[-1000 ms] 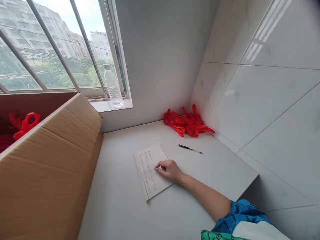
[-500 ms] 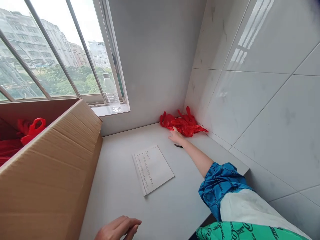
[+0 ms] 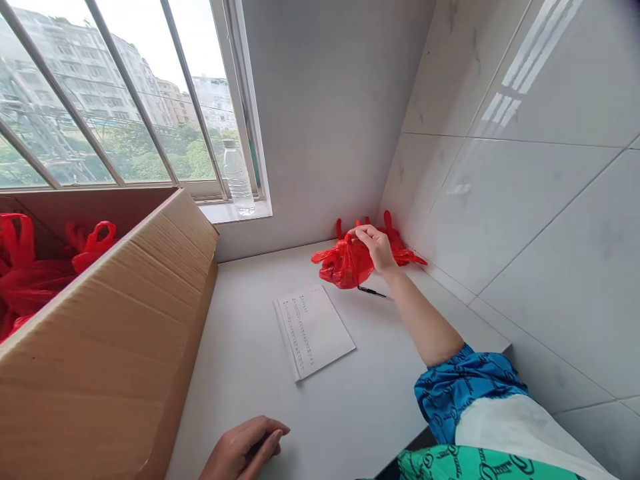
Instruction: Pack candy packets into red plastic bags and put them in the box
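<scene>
My right hand [image 3: 374, 245] is closed on the top of a red plastic bag [image 3: 345, 265], its fingers pinching the gathered handles. The bag bulges a little, but what lies inside cannot be made out. More red plastic bags [image 3: 400, 250] lie behind my wrist in the corner. A black pen [image 3: 373, 291] lies on the table just below the held bag. My left hand [image 3: 247, 448] hovers low over the near part of the table, fingers curled towards the thumb, and nothing shows in it.
An open cardboard box [image 3: 125, 320] with several red bags [image 3: 35, 280] inside stands on the left. A notebook with written lines [image 3: 320, 330] lies mid-table. On the windowsill stands a clear water bottle [image 3: 239, 180]. A tiled wall [image 3: 525, 213] bounds the right side.
My right hand has taken hold of a red bag and drawn it up and towards me, away from the others. More of the pen shows. My left hand stays low, its fingers still curled.
</scene>
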The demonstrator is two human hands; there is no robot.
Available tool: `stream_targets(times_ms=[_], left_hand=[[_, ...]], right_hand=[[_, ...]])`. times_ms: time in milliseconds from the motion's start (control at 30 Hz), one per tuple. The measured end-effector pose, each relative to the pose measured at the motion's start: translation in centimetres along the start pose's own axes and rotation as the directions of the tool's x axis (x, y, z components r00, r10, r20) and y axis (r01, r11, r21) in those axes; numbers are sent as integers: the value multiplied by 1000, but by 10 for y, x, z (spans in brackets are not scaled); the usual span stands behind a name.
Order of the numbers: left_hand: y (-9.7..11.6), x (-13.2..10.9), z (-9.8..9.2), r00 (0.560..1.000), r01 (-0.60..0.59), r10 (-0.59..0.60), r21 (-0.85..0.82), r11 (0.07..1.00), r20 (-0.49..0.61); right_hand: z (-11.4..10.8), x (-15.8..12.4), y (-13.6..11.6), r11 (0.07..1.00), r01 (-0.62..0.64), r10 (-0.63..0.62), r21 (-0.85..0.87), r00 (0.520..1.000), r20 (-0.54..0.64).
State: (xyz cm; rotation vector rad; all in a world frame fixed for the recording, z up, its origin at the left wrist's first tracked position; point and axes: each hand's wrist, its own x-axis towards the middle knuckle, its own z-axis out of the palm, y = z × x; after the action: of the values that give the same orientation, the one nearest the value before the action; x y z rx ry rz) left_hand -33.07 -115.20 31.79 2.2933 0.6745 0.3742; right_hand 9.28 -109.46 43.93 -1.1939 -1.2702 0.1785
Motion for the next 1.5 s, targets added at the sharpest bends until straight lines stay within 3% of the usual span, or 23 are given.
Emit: stream_targets(times_ms=[100, 167, 233, 300, 367, 467, 533, 633, 767, 867, 967, 1100, 1167, 1233, 1300, 1400, 1500], left_hand=[[4, 0, -10, 998, 58, -59, -28, 998, -27], [6, -1, -19, 989, 110, -115, -54, 992, -93], [10, -1, -30, 968, 145, -156, -69, 987, -198], [18, 4, -39, 930, 153, -166, -65, 986, -329], [30, 17, -46, 882, 131, -141, -54, 990, -449], [46, 55, -48, 844, 43, -47, -20, 999, -535], [49, 86, -44, 849, 4, 18, 41, 999, -529], [43, 125, -31, 903, 49, 20, 149, 988, -428], [34, 146, -13, 947, 104, -39, 189, 976, -318], [36, 146, -11, 950, 112, -36, 233, 966, -309], [37, 136, -23, 936, 110, -10, 265, 958, -351], [31, 113, -50, 846, 214, -46, 258, 942, -531], [31, 105, -58, 822, 266, -84, 249, 931, -562], [36, 102, -57, 835, 251, -65, 273, 929, -547], [45, 106, -49, 874, 151, 36, 339, 929, -485], [57, 118, -34, 922, -27, 193, 442, 896, -335], [57, 125, -26, 934, -112, 266, 512, 851, -239]], right_hand=[[13, -26, -13, 973, -30, -4, 230, 989, 147], [22, -49, -11, 983, -80, 34, 167, 964, 264], [31, -73, -5, 996, -87, 85, -10, 938, 336], [37, -94, 3, 987, -51, 95, -150, 948, 303], [43, -109, 7, 982, -22, 58, -189, 981, 187], [54, -122, 5, 981, 18, 11, -193, 988, 151], [63, -128, 3, 976, 43, 12, -212, 968, 251], [75, -137, 2, 968, 22, 67, -249, 937, 342], [82, -146, 3, 981, -9, 84, -196, 923, 376], [78, -145, -1, 996, -22, 53, -83, 921, 386], [62, -138, -4, 999, -43, 44, -11, 932, 360], [30, -122, -2, 989, -132, 143, -62, 961, 236], [21, -118, -1, 984, -154, 173, -89, 943, 286], [21, -119, -5, 986, -121, 157, -115, 907, 392], [27, -122, -13, 987, -74, 131, -141, 882, 452], [41, -130, -22, 973, -11, 114, -232, 893, 435], [47, -134, -21, 941, 85, 72, -327, 895, 440]])
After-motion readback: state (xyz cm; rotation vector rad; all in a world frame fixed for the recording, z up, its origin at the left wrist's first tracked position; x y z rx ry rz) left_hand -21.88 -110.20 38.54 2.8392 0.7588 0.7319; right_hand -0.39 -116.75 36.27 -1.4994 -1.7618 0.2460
